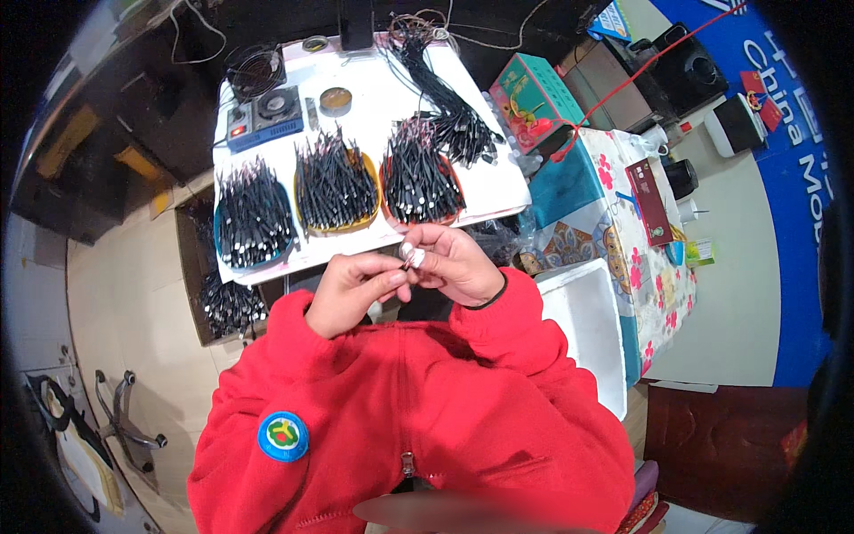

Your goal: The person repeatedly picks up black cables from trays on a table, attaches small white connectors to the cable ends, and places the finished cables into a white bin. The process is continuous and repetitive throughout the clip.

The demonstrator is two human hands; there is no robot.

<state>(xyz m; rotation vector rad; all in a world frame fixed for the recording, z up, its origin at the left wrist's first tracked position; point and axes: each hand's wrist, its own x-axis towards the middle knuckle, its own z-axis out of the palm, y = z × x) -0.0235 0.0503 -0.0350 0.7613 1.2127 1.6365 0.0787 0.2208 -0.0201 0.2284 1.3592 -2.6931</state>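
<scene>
My left hand (pixel 356 289) and my right hand (pixel 458 267) meet in front of my chest, just off the near edge of the white table. Both are closed in a pinch, thumbs against forefingers. Between the fingertips shows a bit of thin wire (pixel 406 265); the rest of it is hidden by the fingers. White coverings wrap the tips of a right finger and thumb. Beyond the hands stand three baskets packed with short black cables with metal plugs: a blue basket (pixel 220 253), a yellow basket (pixel 331 226) and an orange-red basket (pixel 445 220).
On the white table (pixel 498 187) sit a small device with a round top (pixel 277 107), a round tin (pixel 335 100) and a bundle of long black cables (pixel 449 111). A box of more cables (pixel 233 303) is below left. A white foam box (pixel 587 329) stands beside my right arm.
</scene>
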